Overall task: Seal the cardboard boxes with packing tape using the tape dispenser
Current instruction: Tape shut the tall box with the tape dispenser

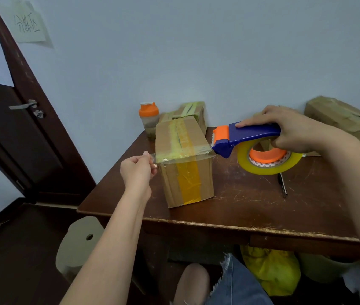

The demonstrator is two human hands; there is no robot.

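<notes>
Risked a slack, creased strip across the cardboard box point(185, 164): left hand point(138, 169) fingers pinched on the tape end point(153, 156), right hand point(293, 128) fingers wrapped round the tape dispenser point(247, 137).

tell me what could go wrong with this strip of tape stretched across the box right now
1. The left hand pinches the free end of the tape strip off the box edge; if it slips, the clear tape may curl and stick to itself.
2. The right hand holds the tape dispenser beside the box, not on it; nothing steadies the box, so a pull could tip or drag it.
3. The pen lies under the tape roll and could snag.
</notes>
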